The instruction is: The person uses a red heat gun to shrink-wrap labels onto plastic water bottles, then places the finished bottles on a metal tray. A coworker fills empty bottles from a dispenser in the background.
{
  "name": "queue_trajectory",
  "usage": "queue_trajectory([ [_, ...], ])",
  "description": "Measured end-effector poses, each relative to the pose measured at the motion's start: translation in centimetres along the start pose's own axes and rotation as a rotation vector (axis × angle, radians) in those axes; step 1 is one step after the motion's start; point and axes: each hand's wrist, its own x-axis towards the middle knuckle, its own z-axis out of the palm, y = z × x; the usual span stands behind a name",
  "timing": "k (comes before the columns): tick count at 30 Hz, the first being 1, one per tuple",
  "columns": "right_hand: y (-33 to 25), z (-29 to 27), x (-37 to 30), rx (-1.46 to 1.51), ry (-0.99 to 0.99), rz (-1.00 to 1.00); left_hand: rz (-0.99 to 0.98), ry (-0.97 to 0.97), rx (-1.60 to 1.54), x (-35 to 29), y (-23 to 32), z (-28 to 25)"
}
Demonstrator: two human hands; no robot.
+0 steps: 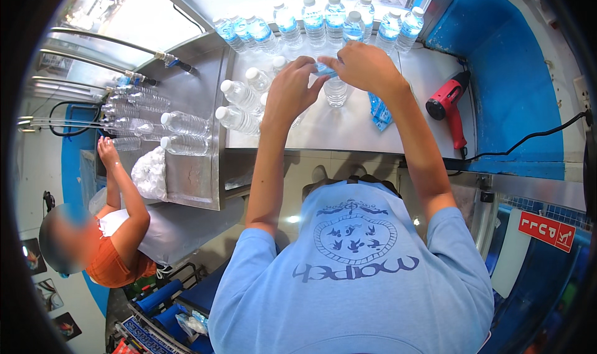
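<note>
A clear water bottle (336, 94) stands upright on the metal worktop in front of me. At its top is a blue label sleeve (324, 70), partly covered by my fingers. My left hand (293, 85) pinches the sleeve from the left, with the thumb below it. From the right, my right hand (365, 67) is closed on the sleeve, and its fingers hide the bottle's cap end. More flat blue label sleeves (379, 111) lie beside my right forearm. Unlabelled capped bottles (239, 96) stand left of my left hand.
Several labelled bottles (314, 22) line the worktop's far edge. A red heat gun (449, 102) lies at the right, its black cable (528, 144) running to the wall. To the left, a co-worker's hand (107, 150) touches a bottle at the metal filling counter (198, 179), near a bag of white caps (149, 174).
</note>
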Motion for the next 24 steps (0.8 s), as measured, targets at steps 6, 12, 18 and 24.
queue_trajectory([
  [6,1.7,1.3,0.1,0.074,-0.036,-0.019,-0.077,-0.054,-0.04,0.6,0.0,1.7],
  [12,2.0,1.5,-1.0,0.262,-0.056,0.027,-0.173,0.053,-0.747,-0.7,-2.0,5.3],
  [18,6.1,6.1,-2.1,0.647,0.179,0.019,-0.204,-0.045,-0.58,-2.0,-3.8,9.6],
  [24,19.4,14.5,-7.9,-0.002,0.17,0.538,-0.337,0.075,-0.717,-3.2,-3.8,13.3],
])
